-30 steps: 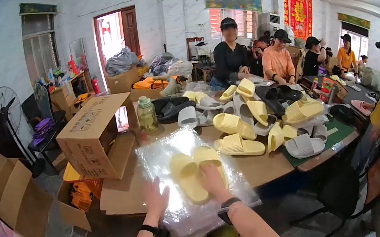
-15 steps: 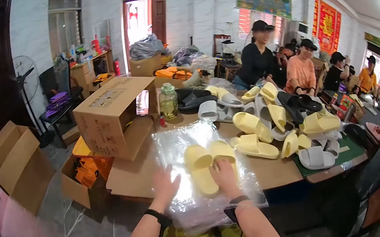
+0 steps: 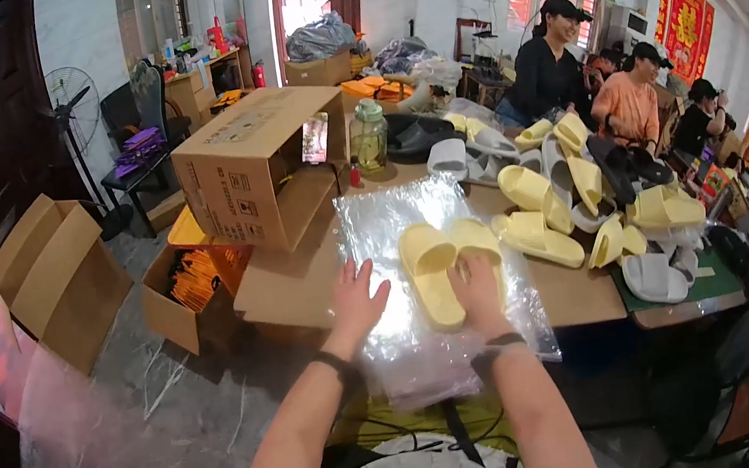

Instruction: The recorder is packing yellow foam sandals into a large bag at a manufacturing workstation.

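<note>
A pair of pale yellow slippers [image 3: 445, 267] lies side by side on a stack of clear plastic bags [image 3: 392, 221] at the near edge of the table [image 3: 585, 292]. My left hand [image 3: 356, 299] lies spread flat on the plastic just left of the slippers, holding nothing. My right hand [image 3: 477, 288] presses on the heel end of the right slipper with fingers extended. Both wrists wear dark bands.
More yellow, white and dark slippers [image 3: 577, 188] are heaped across the table. An open cardboard box [image 3: 257, 164] lies on its side at the left, with a glass jar [image 3: 369, 135] beside it. Boxes [image 3: 61, 274] stand on the floor. Several people [image 3: 632, 103] sit at the far side.
The view has swung right and closer to the table. My left hand has come off the slippers and now rests on the plastic to their left; my right hand stays on them.
</note>
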Action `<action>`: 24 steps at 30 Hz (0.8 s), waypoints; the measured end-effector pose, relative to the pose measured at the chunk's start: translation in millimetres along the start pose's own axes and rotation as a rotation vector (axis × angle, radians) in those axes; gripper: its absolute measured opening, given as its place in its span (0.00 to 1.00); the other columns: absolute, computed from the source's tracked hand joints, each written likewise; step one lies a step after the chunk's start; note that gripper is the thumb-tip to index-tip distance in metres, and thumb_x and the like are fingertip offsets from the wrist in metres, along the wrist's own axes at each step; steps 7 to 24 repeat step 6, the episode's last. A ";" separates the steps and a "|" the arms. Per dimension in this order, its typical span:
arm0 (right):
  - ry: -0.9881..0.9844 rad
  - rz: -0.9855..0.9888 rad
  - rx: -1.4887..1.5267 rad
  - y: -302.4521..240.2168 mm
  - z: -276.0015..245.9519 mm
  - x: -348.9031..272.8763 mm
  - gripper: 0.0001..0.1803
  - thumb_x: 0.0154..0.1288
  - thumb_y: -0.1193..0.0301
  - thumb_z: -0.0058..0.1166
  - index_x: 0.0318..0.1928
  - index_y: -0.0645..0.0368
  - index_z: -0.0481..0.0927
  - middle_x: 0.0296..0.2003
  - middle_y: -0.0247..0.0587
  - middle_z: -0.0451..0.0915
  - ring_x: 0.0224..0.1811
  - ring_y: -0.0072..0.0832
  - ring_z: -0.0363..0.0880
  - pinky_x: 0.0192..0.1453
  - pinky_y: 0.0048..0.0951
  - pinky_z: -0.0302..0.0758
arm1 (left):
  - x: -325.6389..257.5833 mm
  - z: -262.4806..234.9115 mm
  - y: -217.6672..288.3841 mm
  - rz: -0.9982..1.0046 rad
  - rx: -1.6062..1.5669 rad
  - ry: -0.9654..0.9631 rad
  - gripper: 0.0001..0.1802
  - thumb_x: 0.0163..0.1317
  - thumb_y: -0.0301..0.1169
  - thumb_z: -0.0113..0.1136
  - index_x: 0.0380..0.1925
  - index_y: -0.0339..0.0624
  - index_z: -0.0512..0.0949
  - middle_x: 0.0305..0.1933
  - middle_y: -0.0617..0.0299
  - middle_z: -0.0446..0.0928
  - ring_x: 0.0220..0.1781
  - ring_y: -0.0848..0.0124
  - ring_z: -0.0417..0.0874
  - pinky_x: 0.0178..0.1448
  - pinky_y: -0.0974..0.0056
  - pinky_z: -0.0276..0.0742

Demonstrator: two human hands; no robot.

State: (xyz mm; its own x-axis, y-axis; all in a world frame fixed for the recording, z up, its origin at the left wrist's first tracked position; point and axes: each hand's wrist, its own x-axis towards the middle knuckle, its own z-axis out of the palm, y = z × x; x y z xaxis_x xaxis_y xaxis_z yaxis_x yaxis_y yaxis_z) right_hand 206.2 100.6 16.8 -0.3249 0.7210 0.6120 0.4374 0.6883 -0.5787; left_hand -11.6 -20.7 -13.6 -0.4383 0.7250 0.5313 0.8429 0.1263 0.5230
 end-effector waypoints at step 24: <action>-0.005 0.021 -0.018 6.5 3.6 -0.3 0.21 0.63 0.63 0.61 0.52 0.63 0.79 0.47 0.55 0.75 0.49 0.50 0.76 0.53 0.44 0.74 | 1.5 -1.7 0.5 -0.011 0.010 -0.048 0.33 0.63 0.49 0.60 0.64 0.43 0.72 0.71 0.32 0.63 0.73 0.36 0.61 0.75 0.44 0.57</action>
